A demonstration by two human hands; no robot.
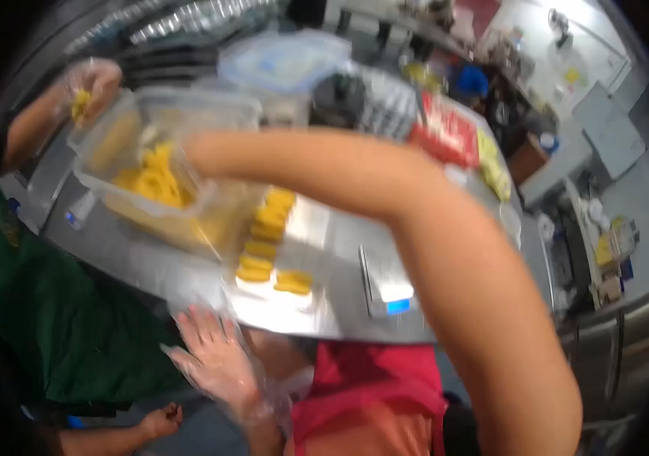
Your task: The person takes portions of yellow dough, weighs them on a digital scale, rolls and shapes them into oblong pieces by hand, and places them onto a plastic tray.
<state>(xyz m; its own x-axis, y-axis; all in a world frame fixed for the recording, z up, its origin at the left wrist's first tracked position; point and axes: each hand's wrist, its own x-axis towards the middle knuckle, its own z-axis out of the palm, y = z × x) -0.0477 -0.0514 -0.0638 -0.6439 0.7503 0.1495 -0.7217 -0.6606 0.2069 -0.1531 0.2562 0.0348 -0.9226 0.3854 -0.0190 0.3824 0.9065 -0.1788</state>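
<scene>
My right arm reaches across to the left, and my right hand (180,156) is inside a clear plastic bin (225,102), at the yellow pieces (159,178). Its fingers are blurred and partly hidden, so any grip is unclear. My left hand (214,357), in a clear glove, is held palm up with fingers spread and nothing in it, near the table's front edge. Beyond it lies a tray (279,308) bearing a column of yellow pieces (267,228) and a small group of them (292,282). A scale (393,292) with a lit blue display sits right of the tray.
At the left stands a co-worker in a green garment (58,319), one gloved hand (93,87) holding yellow pieces beside the bin. A plastic-covered container (282,61), a checkered item (389,102) and a red package (446,133) are farther back on the metal table (339,315).
</scene>
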